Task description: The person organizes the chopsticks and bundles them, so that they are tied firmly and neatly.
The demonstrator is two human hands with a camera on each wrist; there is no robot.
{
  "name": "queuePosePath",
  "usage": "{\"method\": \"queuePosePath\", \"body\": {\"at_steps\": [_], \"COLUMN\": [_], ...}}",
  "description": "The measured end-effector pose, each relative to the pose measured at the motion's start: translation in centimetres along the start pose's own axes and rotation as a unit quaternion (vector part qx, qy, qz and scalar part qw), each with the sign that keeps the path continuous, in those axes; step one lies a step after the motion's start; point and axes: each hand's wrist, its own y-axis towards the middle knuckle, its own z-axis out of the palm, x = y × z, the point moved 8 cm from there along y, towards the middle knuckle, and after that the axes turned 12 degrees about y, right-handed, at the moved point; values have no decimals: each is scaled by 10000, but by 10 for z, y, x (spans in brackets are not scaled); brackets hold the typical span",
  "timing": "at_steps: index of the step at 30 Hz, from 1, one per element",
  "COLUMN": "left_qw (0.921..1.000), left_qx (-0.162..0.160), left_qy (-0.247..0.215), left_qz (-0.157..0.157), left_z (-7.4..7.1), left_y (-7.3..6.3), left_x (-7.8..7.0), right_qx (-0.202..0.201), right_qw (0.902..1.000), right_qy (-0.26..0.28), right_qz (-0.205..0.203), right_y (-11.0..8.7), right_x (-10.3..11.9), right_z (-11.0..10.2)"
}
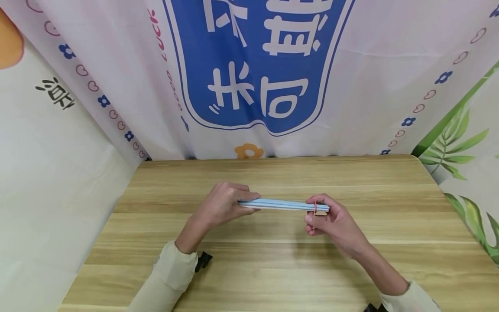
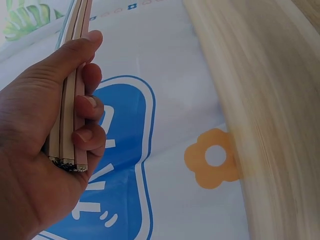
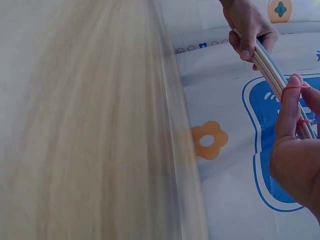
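Observation:
A bundle of long thin sticks (image 1: 282,204), pale blue on one side and beige or pinkish on others, is held level above the table. My left hand (image 1: 223,203) grips its left end; in the left wrist view that hand's fingers (image 2: 89,107) curl round the sticks, whose cut ends show at the palm. At the other end, my right hand (image 1: 331,223) holds a thin red rubber band (image 1: 315,208). This band passes round the bundle and is stretched over the fingers (image 3: 290,107) in the right wrist view. Part of the right hand is cut off there.
The wood-grain table (image 1: 273,268) lies beneath both hands. A white printed cloth (image 1: 374,86) with a blue panel hangs behind its far edge. Dark straps (image 1: 203,261) show at the wrists beside the light sleeves (image 1: 167,268).

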Motion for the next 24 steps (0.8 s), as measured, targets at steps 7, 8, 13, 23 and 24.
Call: {"method": "queuePosePath", "body": {"at_steps": [7, 8, 13, 23, 24], "left_qw": [10000, 10000, 10000, 10000, 9999], "left_qx": [28, 27, 20, 28, 15], "left_qy": [50, 40, 16, 48, 51], "left_qz": [-31, -38, -24, -74, -93], "left_z": [2, 2, 2, 2, 2], "left_y": [0, 0, 1, 1, 1], "left_x": [-1, -1, -2, -3, -3], "right_qx": [27, 81, 333, -30, -56], "right_qw": [9973, 9965, 9942, 9880, 9869], "right_qy": [-730, -828, -1010, -1529, -1586], "right_qz": [44, 14, -136, -234, -284], "right_y": [1, 1, 2, 2, 2], "right_x": [7, 9, 16, 22, 24], "right_z": [-5, -5, -7, -16, -17]}}
